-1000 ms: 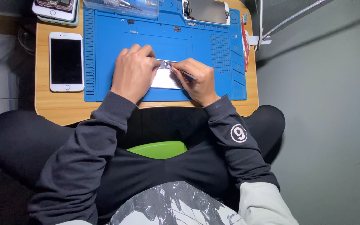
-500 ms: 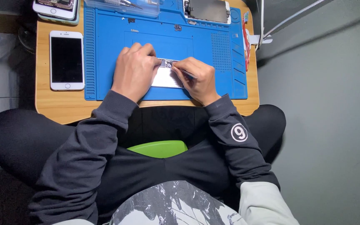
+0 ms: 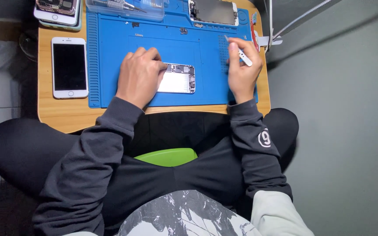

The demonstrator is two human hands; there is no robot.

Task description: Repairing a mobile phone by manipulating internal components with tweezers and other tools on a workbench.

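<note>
- We are working over the blue mat (image 3: 123,57), in the upper middle of the frame.
- The opened phone (image 3: 178,79) is lying at its centre; our left hand (image 3: 138,76) is pressing flat on its left end.
- Our right hand (image 3: 241,70) has lifted away to the right, pinching a thin white tool (image 3: 240,52), so the phone's inside is now showing.

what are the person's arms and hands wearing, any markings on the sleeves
Both hands, the left hand and the right hand, are bare: no gloves, and no rings or watch that I can make out. Both arms are in long dark charcoal sleeves with ribbed cuffs. The right sleeve carries a small round white emblem on the upper arm.
</note>
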